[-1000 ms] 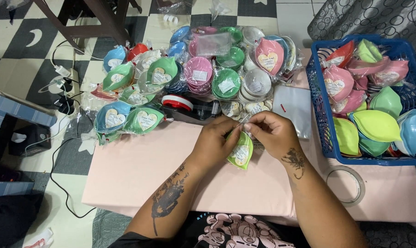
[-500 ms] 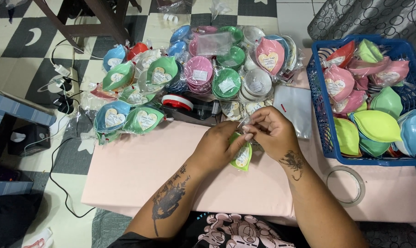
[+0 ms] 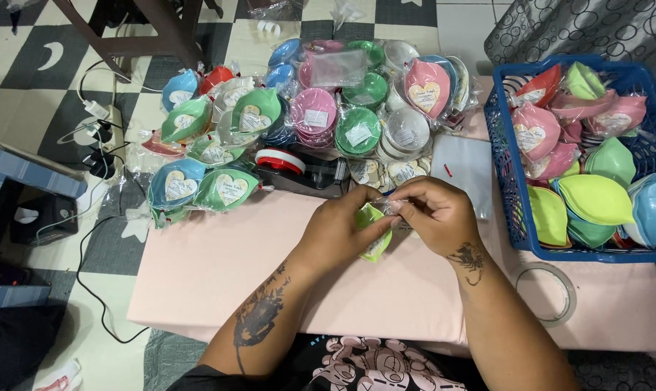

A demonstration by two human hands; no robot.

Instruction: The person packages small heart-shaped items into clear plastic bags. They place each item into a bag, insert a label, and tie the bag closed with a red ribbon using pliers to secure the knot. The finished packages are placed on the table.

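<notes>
Pink table (image 3: 219,282) bears wrapped dishes (image 3: 320,116), blue basket (image 3: 505,181), tape roll (image 3: 547,293).

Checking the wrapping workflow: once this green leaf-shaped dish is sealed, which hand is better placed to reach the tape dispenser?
Probably the left hand: the tape dispenser lies just beyond it, while the right hand pinches the green dish's clear wrapper.

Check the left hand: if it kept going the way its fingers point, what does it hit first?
The left hand points right, across the green leaf-shaped dish it holds. First contact would be the right hand, fingertips already nearly meeting. Depth unclear.
</notes>
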